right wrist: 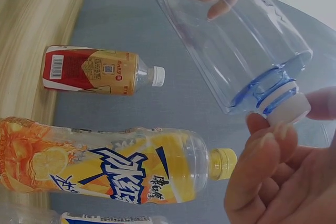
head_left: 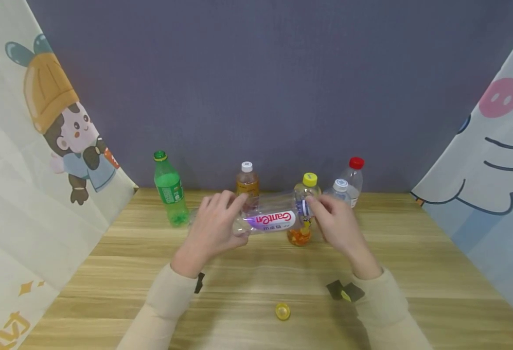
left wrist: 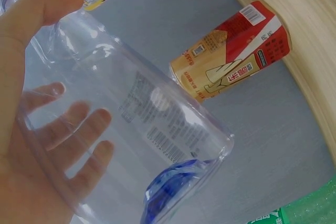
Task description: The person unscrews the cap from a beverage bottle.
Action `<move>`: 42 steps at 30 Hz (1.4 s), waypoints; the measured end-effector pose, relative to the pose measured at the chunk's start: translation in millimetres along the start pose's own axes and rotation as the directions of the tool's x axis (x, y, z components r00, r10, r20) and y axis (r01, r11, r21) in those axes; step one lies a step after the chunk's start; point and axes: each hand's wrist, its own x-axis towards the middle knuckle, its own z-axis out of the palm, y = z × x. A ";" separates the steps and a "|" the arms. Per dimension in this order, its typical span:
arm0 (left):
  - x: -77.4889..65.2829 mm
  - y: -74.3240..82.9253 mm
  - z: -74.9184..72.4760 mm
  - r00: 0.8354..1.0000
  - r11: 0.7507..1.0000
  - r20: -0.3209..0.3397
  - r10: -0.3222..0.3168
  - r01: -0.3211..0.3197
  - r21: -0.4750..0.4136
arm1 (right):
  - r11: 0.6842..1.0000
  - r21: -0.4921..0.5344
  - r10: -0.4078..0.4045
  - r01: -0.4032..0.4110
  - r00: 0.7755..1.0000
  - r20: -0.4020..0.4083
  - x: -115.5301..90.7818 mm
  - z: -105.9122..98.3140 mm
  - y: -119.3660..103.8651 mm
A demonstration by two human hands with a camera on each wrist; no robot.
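Note:
A clear plastic water bottle [head_left: 274, 222] with a red and purple label lies sideways in the air above the table. My left hand [head_left: 214, 223] grips its body near the base; in the left wrist view, the fingers show through the clear plastic. At the neck end, my right hand [head_left: 339, 223] pinches the white cap [right wrist: 290, 109] between thumb and fingers. The cap sits on the bottle's neck. Just behind the held bottle stand a yellow-capped drink bottle [right wrist: 131, 166] and a white-capped bottle with a red and gold label [right wrist: 92, 71].
A green bottle [head_left: 169, 192] stands back left on the wooden table [head_left: 256, 277]. At the back right are a clear white-capped bottle [head_left: 341, 186] and a red-capped one [head_left: 356, 165]. A small yellow cap [head_left: 282, 311] lies near the front, with black pieces [head_left: 345, 290] by the right sleeve.

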 end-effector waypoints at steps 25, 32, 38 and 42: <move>-0.2 -4.2 -3.6 0.999 0.999 0.003 -0.038 0.038 -0.009 | 0.997 0.015 -0.072 0.072 0.997 -0.018 -1.6 -8.9 0.9; -2.0 -9.7 -5.6 0.995 0.995 -0.003 -0.095 0.095 -0.017 | 0.998 0.019 -0.067 0.067 0.998 -0.007 -1.3 -11.6 1.7; -5.0 -14.7 -5.8 0.991 0.991 -0.024 -0.132 0.131 -0.036 | 1.000 -0.011 -0.005 0.006 0.998 0.066 -3.1 -13.6 1.4; -4.9 -17.2 -4.5 0.989 0.988 -0.029 -0.144 0.143 -0.055 | 0.998 0.050 0.035 -0.042 0.989 0.143 -4.1 -14.1 1.6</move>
